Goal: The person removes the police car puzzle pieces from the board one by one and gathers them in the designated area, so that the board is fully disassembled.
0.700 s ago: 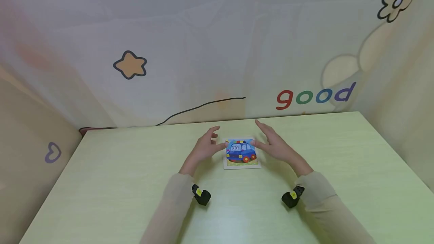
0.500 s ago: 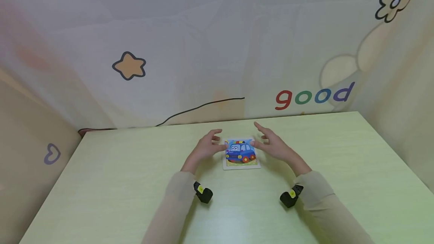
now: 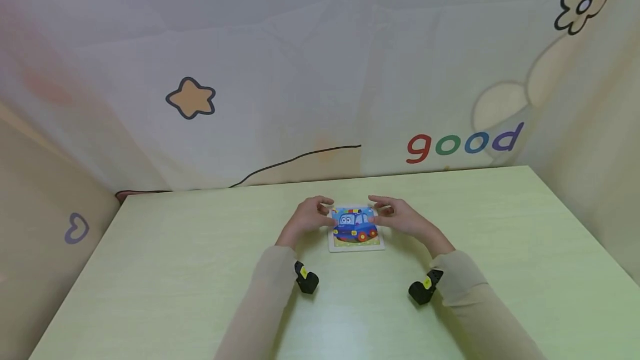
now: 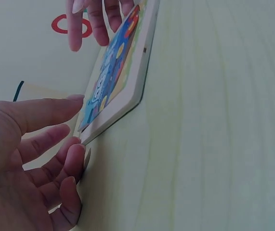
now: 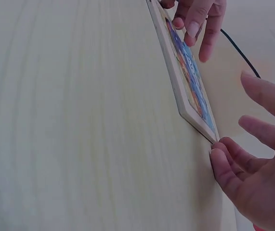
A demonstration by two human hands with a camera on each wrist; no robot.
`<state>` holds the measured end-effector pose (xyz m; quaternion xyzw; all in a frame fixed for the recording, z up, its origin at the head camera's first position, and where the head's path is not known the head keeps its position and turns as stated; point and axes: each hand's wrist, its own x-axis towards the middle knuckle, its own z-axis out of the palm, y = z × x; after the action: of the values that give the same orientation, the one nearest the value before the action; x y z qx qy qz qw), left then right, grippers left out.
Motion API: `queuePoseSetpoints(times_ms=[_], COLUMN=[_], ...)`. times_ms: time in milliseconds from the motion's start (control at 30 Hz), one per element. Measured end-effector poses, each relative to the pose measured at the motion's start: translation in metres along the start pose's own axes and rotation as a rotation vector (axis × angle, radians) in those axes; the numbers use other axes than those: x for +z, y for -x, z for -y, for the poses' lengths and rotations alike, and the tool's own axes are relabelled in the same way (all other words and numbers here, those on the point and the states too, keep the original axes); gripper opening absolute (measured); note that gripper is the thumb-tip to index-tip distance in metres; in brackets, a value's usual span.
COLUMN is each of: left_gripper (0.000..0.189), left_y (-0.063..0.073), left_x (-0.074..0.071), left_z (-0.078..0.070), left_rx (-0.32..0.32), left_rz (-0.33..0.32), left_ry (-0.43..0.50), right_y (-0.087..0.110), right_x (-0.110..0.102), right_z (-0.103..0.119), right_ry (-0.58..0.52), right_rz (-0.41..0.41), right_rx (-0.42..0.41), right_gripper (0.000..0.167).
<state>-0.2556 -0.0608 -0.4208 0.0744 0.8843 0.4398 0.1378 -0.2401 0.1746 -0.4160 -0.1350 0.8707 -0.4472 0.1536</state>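
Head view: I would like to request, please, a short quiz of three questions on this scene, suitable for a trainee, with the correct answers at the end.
1. True or false: the picture board is between the left hand and the right hand.

2. Choose one. The body of the printed car is mainly:
a) green
b) blue
c) orange

3. Fill in the missing word: on the backdrop, the coloured letters spell "____".

Key:
1. True
2. b
3. good
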Motion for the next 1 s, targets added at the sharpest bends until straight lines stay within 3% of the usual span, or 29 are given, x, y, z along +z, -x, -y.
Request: queuePoseSetpoints(times_ms=[200,367,500,667,1000], left_gripper=[0.045,0.039,0.038,0.038,0.037], left_y=[0.0024,0.0031,0.0038,0.0033,0.0037], left_x=[0.0014,0.0036,0.0056,0.0071,0.01], left_z=[-0.0052,-0.0069,-0.0087,-0.0091,-0.0085], left_rx=[-0.008,-0.032,-0.045,-0.053,-0.063], left_rz=[-0.024,-0.055,-0.071,-0.075,-0.099], left_ry=[-0.071,-0.136,-0.156,-0.16,-0.151], right_y=[-0.0043,-0.009,-0.01,-0.0086,-0.0092], right_x=[0.0,0.0014,0.0029,0.0039,0.0056], right_z=[-0.0021,-0.0033,-0.0031,-0.0011,0.0056], right_ry=[0.02,0.13,0.199,0.202,0.269], right_rz=[-0.007,0.001,0.009,0.025,0.085], right_rx=[0.02,0.013,0.047,0.089,0.008], right_gripper=[0.058,0.055,0.056,0.056,0.051])
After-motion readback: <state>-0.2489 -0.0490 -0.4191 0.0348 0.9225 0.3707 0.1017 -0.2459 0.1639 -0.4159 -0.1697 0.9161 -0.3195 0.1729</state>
